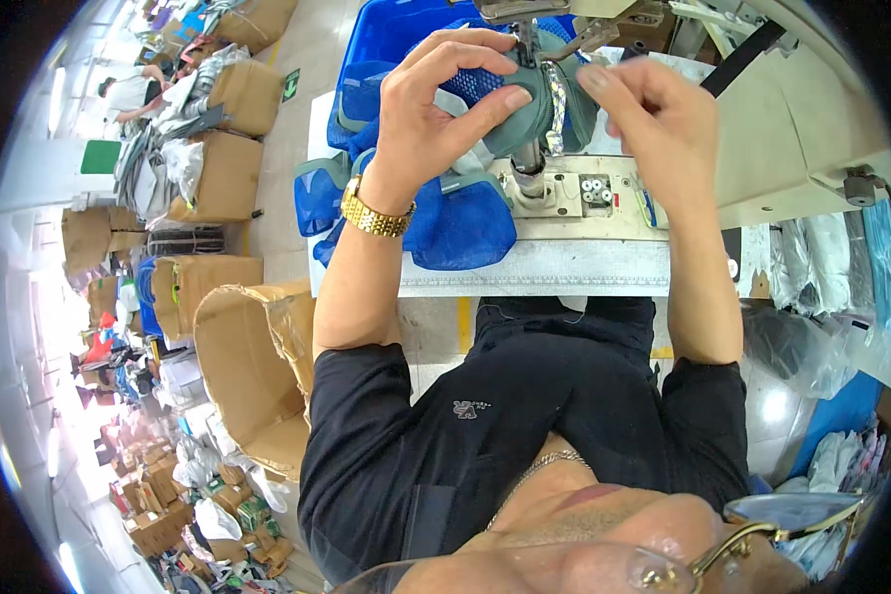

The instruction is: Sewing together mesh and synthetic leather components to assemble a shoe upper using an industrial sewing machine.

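A dark green fabric piece is held up at the needle of a sewing machine, above its upright metal post. My left hand grips its left side, thumb in front and fingers over the top. Down its front runs a narrow patterned strip. To the right, my right hand is closed, thumb and forefinger together beside the piece's right edge; what they pinch is hidden. Blue mesh pouches with green trim lie left of the post, below my left hand.
A blue plastic bin stands behind the white table. An open cardboard box is on the floor at my left. Plastic-wrapped material hangs at the right. Cartons line the far left, where another person is.
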The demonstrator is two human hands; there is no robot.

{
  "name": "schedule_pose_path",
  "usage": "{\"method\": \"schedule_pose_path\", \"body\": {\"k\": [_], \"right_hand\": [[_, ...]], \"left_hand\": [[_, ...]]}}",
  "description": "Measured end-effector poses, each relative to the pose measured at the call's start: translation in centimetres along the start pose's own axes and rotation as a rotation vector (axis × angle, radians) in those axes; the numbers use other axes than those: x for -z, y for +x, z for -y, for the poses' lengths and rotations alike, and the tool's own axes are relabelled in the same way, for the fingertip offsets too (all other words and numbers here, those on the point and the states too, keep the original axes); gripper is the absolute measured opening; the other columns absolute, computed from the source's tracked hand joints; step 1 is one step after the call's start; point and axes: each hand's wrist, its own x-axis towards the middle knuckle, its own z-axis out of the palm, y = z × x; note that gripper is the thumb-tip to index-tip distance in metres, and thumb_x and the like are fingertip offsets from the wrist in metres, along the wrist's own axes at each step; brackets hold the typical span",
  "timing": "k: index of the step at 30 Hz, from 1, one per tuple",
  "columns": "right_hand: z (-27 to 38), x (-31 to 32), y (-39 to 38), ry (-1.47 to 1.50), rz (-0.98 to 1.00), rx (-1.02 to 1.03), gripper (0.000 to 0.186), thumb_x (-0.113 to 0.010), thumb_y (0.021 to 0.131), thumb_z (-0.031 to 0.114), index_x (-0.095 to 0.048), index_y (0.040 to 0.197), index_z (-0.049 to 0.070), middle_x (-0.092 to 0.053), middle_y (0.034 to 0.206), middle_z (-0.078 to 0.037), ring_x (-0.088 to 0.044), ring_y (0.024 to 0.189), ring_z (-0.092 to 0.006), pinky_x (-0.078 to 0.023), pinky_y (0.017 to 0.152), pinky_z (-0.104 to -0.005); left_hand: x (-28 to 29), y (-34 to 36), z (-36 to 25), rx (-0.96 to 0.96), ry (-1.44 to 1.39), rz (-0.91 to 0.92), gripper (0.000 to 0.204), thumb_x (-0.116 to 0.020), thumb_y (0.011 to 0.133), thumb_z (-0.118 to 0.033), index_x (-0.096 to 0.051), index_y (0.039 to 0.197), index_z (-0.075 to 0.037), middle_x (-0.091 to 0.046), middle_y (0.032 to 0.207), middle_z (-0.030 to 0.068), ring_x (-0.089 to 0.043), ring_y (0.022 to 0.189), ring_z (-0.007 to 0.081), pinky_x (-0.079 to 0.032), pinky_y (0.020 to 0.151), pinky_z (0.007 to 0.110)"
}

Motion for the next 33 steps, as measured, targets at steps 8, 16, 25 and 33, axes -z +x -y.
{"method": "schedule_pose_path", "body": {"k": [8, 16, 25, 33], "right_hand": [[-2.5, -7.1, -5.1, 0.552, -0.040, 0.109, 0.029, -0.075, 0.085, 0.011, -0.065, 0.110, 0.000, -0.069, 0.093, -0.004, -0.064, 0.083, -0.0095, -0.052, 0.079, -0.0237], [-2.3, -9.2, -3.5, 0.720, -0.046, 0.025, 0.014, -0.071, 0.091, 0.014, -0.068, 0.095, 0.001, -0.050, 0.066, 0.011, -0.037, 0.059, 0.0026, -0.025, 0.048, -0.0192], [-1.6, -8.8, -2.7, 0.659, -0.051, 0.038, 0.017, -0.072, 0.091, 0.016, -0.066, 0.083, 0.002, -0.048, 0.062, 0.011, -0.035, 0.057, 0.0021, -0.023, 0.047, -0.0204], [-2.1, -8.3, -1.8, 0.491, -0.037, 0.020, 0.021, -0.072, 0.090, 0.018, -0.067, 0.078, 0.002, -0.068, 0.068, -0.005, -0.062, 0.065, -0.0057, -0.046, 0.058, -0.0187]], "left_hand": [[0.7, 1.3, -0.2, -0.009, 0.019, 0.107, 0.028, -0.084, 0.072, -0.014, -0.071, 0.095, -0.005, -0.070, 0.106, 0.0114, -0.067, 0.099, 0.0243, -0.053, 0.085, 0.033], [1.4, 1.7, 0.1, 0.022, -0.015, 0.189, 0.030, -0.085, 0.071, -0.015, -0.070, 0.095, -0.005, -0.070, 0.101, 0.0100, -0.067, 0.101, 0.0234, -0.052, 0.088, 0.032], [1.7, 2.2, 0.9, 0.082, -0.088, 0.222, 0.028, -0.084, 0.074, -0.014, -0.069, 0.095, -0.004, -0.070, 0.098, 0.0068, -0.067, 0.091, 0.0184, -0.052, 0.084, 0.029], [1.9, 2.4, 0.5, 0.221, 0.026, 0.249, 0.028, -0.083, 0.077, -0.024, -0.070, 0.094, -0.005, -0.069, 0.086, 0.0014, -0.058, 0.075, 0.0084, -0.047, 0.069, 0.024]]}}
